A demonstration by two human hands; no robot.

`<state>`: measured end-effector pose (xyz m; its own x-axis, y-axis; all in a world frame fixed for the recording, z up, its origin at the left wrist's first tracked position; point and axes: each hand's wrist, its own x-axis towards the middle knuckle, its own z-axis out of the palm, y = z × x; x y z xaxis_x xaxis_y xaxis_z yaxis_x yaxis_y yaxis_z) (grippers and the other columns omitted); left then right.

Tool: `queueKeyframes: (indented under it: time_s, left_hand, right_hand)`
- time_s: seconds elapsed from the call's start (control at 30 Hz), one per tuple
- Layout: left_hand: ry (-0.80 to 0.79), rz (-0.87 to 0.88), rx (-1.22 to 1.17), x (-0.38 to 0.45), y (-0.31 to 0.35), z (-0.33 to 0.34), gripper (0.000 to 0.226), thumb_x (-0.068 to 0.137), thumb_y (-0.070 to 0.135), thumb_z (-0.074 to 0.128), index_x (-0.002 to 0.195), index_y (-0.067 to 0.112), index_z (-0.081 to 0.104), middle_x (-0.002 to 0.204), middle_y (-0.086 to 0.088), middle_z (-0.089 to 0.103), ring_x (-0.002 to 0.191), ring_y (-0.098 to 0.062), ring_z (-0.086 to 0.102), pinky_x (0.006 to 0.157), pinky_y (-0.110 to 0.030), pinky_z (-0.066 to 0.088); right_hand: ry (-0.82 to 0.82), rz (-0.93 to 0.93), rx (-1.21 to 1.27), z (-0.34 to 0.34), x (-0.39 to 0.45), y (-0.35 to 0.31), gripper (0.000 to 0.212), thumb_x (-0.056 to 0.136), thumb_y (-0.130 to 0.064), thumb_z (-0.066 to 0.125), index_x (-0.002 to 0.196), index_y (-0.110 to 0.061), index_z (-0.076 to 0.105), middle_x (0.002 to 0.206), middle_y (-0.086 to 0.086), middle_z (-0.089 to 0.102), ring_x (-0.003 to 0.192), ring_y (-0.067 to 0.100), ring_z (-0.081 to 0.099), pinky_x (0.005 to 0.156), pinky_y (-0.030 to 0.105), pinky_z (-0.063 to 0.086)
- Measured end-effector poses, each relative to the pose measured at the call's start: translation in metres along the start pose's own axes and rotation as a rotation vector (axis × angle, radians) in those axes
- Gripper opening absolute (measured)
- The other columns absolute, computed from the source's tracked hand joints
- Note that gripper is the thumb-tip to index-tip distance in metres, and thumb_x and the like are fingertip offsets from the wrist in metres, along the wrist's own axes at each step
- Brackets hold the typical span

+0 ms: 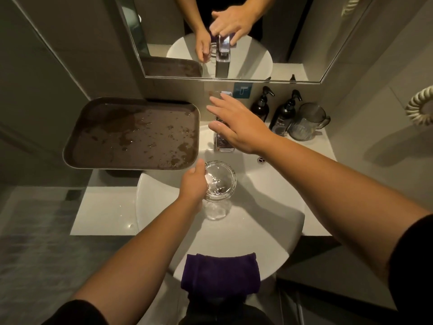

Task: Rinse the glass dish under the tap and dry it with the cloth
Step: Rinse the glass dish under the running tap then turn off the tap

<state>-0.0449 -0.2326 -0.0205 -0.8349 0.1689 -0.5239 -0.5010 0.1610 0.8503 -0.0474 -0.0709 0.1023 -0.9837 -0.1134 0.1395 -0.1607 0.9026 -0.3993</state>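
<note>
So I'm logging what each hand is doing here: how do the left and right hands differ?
The left hand is closed on the glass dish, low over the sink basin; the right hand is open, fingers spread, holding nothing. The right hand reaches further back, over the tap, while the left stays nearer the person. Both are bare.

A clear round glass dish (219,181) with thick walls sits upright at the centre of the frame, mouth up, wet inside. The chrome tap (222,141) stands just above it. A folded purple cloth (220,274) drapes over the basin's near rim, bottom centre.
</note>
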Motion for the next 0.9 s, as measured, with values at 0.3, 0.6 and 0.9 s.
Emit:
queueKeyframes:
  time_s: [0.3, 0.6, 0.9]
  left_hand:
    - [-0.029, 0.107, 0.189, -0.004, 0.011, -0.010, 0.062, 0.077, 0.071, 0.038, 0.073, 0.011, 0.053, 0.071, -0.011, 0.046, 0.063, -0.022, 0.045, 0.061, -0.036, 0.038]
    - [-0.148, 0.541, 0.712, -0.040, 0.025, -0.008, 0.046, 0.090, 0.056, 0.049, 0.065, 0.020, 0.033, 0.057, 0.007, 0.036, 0.054, -0.018, 0.036, 0.051, -0.033, 0.027]
    - [-0.217, 1.038, 1.416, -0.083, 0.033, -0.006, 0.044, 0.088, 0.064, 0.050, 0.085, 0.019, 0.052, 0.086, 0.000, 0.062, 0.074, -0.020, 0.054, 0.058, -0.030, 0.034]
  right_hand:
    - [0.407, 0.368, 0.260, 0.020, -0.069, 0.002, 0.029, 0.100, -0.031, 0.048, 0.117, -0.015, 0.065, 0.109, 0.003, 0.061, 0.091, 0.014, 0.054, 0.080, 0.034, 0.045]
    - [-0.376, 1.115, 1.089, 0.044, -0.103, 0.003, 0.065, 0.094, -0.070, 0.035, 0.118, -0.012, 0.054, 0.075, 0.012, 0.072, 0.048, 0.014, 0.046, 0.042, 0.021, 0.035]
    - [-0.522, 1.117, 1.039, 0.047, -0.101, -0.001, 0.039, 0.092, -0.049, 0.055, 0.073, -0.015, 0.061, 0.056, -0.001, 0.051, 0.043, 0.006, 0.034, 0.039, 0.015, 0.026]
